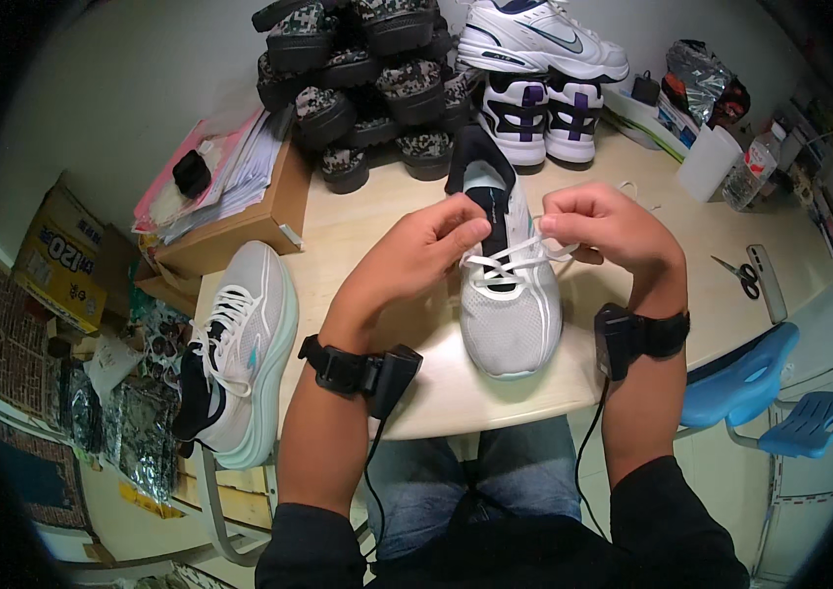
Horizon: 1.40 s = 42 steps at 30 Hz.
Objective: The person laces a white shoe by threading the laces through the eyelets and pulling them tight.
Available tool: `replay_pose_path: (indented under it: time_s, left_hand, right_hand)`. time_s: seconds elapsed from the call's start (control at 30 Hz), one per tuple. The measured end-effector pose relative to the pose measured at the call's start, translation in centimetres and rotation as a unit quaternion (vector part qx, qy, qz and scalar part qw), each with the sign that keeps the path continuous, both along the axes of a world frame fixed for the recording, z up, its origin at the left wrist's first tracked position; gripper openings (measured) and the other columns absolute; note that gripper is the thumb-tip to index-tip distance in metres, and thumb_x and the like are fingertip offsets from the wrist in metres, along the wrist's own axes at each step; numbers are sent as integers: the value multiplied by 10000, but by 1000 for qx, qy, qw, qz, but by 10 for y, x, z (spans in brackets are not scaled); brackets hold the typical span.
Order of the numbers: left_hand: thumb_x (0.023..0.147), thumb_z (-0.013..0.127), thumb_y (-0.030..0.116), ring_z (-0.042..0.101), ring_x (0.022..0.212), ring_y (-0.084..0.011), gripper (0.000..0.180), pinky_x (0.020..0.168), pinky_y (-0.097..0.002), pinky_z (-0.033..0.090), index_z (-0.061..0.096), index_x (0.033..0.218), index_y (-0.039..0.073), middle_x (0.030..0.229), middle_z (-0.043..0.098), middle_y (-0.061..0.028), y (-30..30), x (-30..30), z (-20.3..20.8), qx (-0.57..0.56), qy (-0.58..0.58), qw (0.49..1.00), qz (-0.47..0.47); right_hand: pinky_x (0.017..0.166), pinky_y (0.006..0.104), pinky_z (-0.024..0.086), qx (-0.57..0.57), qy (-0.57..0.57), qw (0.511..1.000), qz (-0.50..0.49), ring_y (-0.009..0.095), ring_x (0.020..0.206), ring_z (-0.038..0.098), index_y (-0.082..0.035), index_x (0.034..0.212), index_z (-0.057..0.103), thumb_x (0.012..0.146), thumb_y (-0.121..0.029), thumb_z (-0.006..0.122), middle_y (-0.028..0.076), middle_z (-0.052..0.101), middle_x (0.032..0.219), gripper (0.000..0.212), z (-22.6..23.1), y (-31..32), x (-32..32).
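Head camera: a pale grey mesh shoe with a mint sole (512, 334) sits on the light wooden surface (358, 221), right in front of the person and between the two hands. A thin white lace (510, 263) runs across it. The right hand (613, 228) has its thumb and finger pinched on the lace, just to the right of the shoe. The left hand (426, 245) is by the other side, with its thumb and finger close together (I can't tell if any lace is inside that grip).

The lace already crosses the front part of the shoe in a few rows. Higher up, by the black tongue (495, 218), I see no rows, so it looks like the job is only part done. My guess is that the upper rows and the tying are still to do.

The shoe's toe points at the person, and its heel points away. Its long line runs from near to far, with the heel leaning a little to the left.

At the left edge sits a matching grey shoe with white laces (264, 280), its toe pointing away from the person. Black-handled scissors (748, 282) lie well off to the right.
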State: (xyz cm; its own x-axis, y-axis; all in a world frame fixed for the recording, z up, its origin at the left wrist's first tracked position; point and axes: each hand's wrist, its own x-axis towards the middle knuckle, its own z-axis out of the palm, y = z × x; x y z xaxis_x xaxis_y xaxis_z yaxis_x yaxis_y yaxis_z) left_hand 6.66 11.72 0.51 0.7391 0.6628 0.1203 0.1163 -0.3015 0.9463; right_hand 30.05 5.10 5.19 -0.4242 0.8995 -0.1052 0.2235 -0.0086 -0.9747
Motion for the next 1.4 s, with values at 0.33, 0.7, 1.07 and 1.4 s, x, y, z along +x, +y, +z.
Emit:
replay_pose_path:
  time_s: [0.33,0.7,1.07,1.4]
  left_hand:
    - [951,529,213,460,548,-54,189,512,-217,396,494,861,51,630,481,25,-3,3,2,-34,11,999,18]
    - [929,554,169,460,545,-42,167,492,-202,369,490,828,53,626,485,40,-1,-1,1,-11,11,998,56]
    - [825,658,111,471,560,-36,213,482,-207,341,623,1023,39,646,548,19,-20,-11,27,-70,15,995,-68]
    - [891,585,217,440,604,-26,358,553,-184,358,573,1160,-18,675,504,39,-28,-8,29,-94,-111,989,-32]
  right_hand:
    - [441,239,284,99,384,918,5,109,478,356,-85,640,380,940,-264,452,16,390,601,357,-14,8,15]
    - [499,218,350,122,-33,991,-49,44,557,423,-48,839,617,849,-251,661,-49,486,623,208,-10,7,12]
    - [501,187,314,95,136,985,55,14,584,424,-10,903,644,878,-148,624,-46,549,694,142,4,-7,-14]
    - [464,191,281,71,106,991,38,18,531,388,3,991,657,902,-134,589,-49,499,628,177,2,-6,-20]
